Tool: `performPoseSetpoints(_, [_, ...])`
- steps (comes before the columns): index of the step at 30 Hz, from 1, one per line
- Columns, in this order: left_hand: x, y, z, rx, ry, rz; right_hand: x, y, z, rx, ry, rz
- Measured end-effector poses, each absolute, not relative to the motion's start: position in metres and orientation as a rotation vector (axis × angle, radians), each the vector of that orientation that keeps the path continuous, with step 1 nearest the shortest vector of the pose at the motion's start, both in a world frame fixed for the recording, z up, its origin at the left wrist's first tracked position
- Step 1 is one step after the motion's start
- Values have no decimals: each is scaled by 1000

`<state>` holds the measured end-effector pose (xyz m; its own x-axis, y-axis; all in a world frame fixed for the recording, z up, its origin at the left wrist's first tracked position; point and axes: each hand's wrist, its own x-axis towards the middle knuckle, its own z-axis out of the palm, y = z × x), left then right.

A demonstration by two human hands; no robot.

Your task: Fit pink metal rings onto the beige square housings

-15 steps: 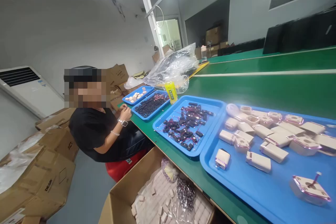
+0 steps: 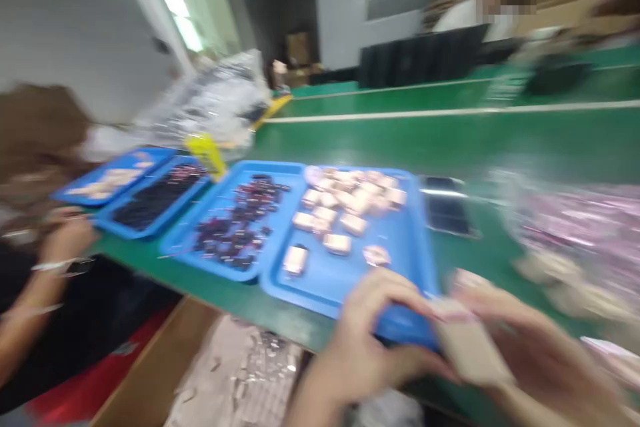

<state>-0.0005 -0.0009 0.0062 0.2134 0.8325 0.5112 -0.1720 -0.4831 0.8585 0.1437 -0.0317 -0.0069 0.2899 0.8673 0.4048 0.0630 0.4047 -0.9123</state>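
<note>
At lower right of the frame, both hands, left hand (image 2: 370, 340) and right hand (image 2: 540, 353), pinched a beige casing (image 2: 467, 347) between them, absent earlier; the blue tray (image 2: 345, 280) had shifted toward centre, blurred.

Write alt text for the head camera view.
Blurred view: both hands, left hand and right hand, hold a small beige block over a green table's near edge. Blue trays of beige and dark parts lie behind; a co-worker's hand is at left.
</note>
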Motion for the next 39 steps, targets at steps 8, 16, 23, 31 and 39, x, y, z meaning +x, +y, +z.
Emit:
performPoseSetpoints(8, [6,31,15,1901,590,1371,150,-18,31,-705,-872,1012])
performPoseSetpoints(16, [28,16,13,1715,581,1500,144,-32,25,-601,-617,1158])
performPoseSetpoints(23, [37,12,19,1669,582,1499,146,-38,25,-730,-576,1311])
performPoseSetpoints(31, [43,5,16,1697,607,1649,152,-45,34,-594,-572,1467])
performPoseSetpoints(39, [42,7,15,1708,579,1693,151,-48,27,-738,-725,1119])
